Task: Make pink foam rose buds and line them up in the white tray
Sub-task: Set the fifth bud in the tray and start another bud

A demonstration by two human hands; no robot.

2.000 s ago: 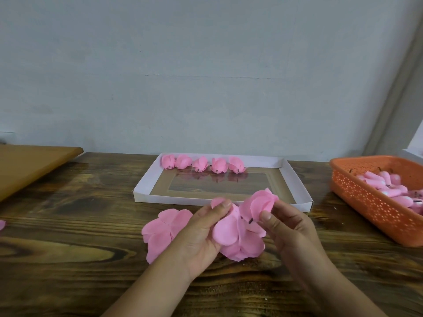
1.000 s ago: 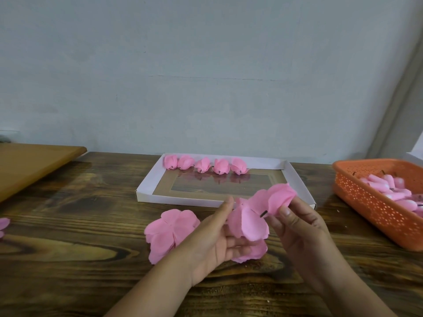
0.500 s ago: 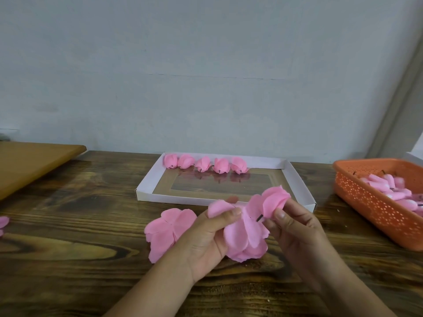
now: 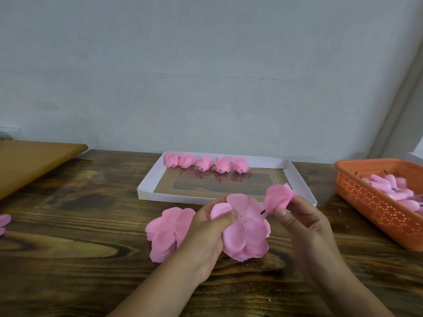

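My left hand (image 4: 207,234) pinches a flat pink foam petal layer (image 4: 246,234) just above the wooden table, thumb near its centre hole. My right hand (image 4: 299,221) pinches a small pink bud (image 4: 278,197) whose short dark stem points at the petal layer's centre. A stack of flat pink petal layers (image 4: 168,232) lies on the table left of my left hand. Beyond my hands lies the white tray (image 4: 297,179), with several finished pink rose buds (image 4: 207,164) lined along its far wall.
An orange perforated basket (image 4: 375,202) with several pink buds stands at the right edge. A light brown board (image 4: 34,161) lies at the far left. A loose pink petal piece (image 4: 3,223) lies at the table's left edge. A grey wall rises behind.
The petal layer in my left hand has opened out flat toward me. My right hand has brought the bud's stem closer to its centre.
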